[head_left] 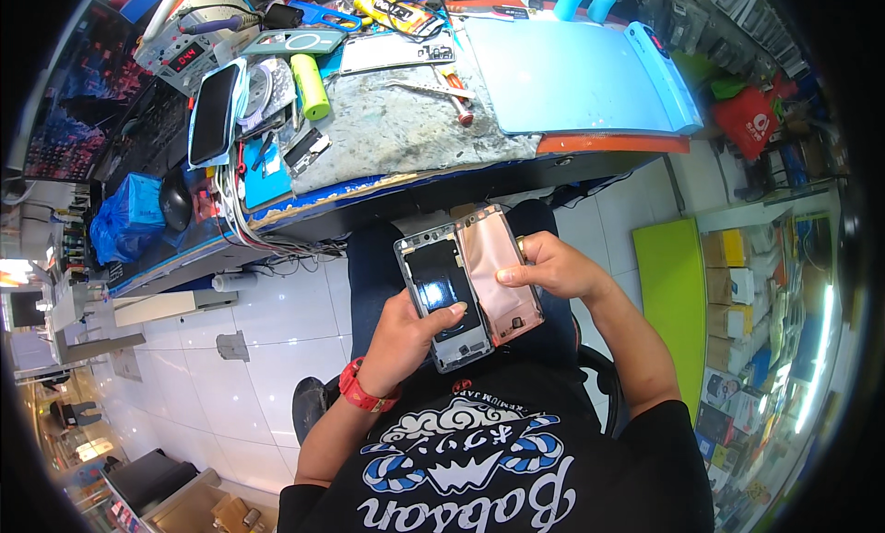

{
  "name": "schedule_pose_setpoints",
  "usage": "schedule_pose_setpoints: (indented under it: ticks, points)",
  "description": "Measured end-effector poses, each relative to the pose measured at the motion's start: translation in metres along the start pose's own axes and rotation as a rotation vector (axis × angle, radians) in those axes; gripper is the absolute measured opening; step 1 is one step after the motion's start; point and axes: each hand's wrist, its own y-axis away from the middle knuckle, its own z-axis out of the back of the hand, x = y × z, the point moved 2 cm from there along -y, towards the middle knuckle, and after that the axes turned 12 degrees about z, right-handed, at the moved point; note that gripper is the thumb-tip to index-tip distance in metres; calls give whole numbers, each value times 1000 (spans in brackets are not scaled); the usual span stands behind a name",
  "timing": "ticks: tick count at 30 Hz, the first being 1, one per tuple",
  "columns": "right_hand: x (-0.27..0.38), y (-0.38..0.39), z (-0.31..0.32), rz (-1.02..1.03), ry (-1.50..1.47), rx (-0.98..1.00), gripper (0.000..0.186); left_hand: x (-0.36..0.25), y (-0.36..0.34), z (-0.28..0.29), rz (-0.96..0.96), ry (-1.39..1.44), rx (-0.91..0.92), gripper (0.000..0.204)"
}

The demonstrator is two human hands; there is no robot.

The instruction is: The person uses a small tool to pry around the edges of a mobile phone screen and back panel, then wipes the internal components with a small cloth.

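Above my lap I hold two phone parts side by side. My left hand [403,341] grips a phone frame [433,267] with a dark, glossy inner area and a grey lower end; the thumb lies across its face. In my right hand [559,267] is a pinkish-copper phone back panel [495,266], its thumb pressed on the inner surface and fingers behind. The long edges of the two parts meet or overlap slightly; whether they are joined I cannot tell. A red watch [361,389] is on my left wrist.
The workbench [369,146] ahead carries tweezers [429,89], a screwdriver [458,98], a green cylinder [310,87], a phone [216,112] and a power supply [180,58]. A light-blue mat [572,76] lies at right. Cables [244,215] hang off the left edge. A glass display case [765,321] stands right.
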Motion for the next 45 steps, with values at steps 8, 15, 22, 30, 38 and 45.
schedule_pose_setpoints:
  ticks: [8, 15, 22, 30, 38, 45]
  points:
    - [-4, -4, -2, 25, -72, -9, 30, 1, 0, 1, -14, 13, -23, 34]
    - [-5, -3, -2, 32, -8, 4, 30, 1, 2, 0, -9, 43, -12, 27]
    - [9, -6, 7, -21, 116, 90, 31, 3, 2, 1, 16, 13, -5, 26]
    - [0, -13, 14, -71, 83, 100, 29, 4, 2, 4, 20, -11, -19, 26]
    - [1, -3, 47, -59, 228, 26, 30, 3, 10, 14, -12, -113, -135, 28]
    - [40, 10, 52, -31, 231, -50, 25, -7, 18, 40, -59, -50, -117, 31]
